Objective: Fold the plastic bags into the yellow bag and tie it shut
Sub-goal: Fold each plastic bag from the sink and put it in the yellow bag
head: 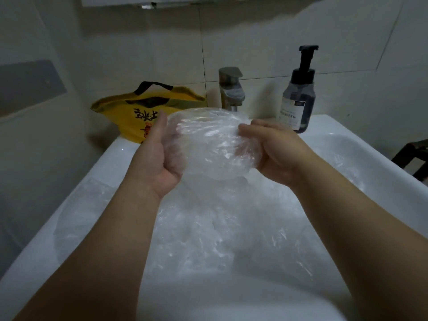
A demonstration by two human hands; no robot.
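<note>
A crumpled clear plastic bag (pixel 213 142) is held up over the white sink (pixel 361 158) between both hands. My left hand (pixel 159 158) grips its left side, thumb up, fingers partly hidden behind the plastic. On the right, my right hand (pixel 273 151) pinches the other edge with thumb and curled fingers. Behind my left hand the yellow bag (pixel 129 107) with black handles and black lettering lies on the sink's back left corner, its mouth open. More clear plastic bags (pixel 231 232) fill the basin below my forearms.
A steel faucet (pixel 230 89) stands at the back centre of the sink. To its right is a dark pump soap bottle (pixel 298 100). Tiled walls close in behind and on the left. A dark frame (pixel 414 156) shows at the right edge.
</note>
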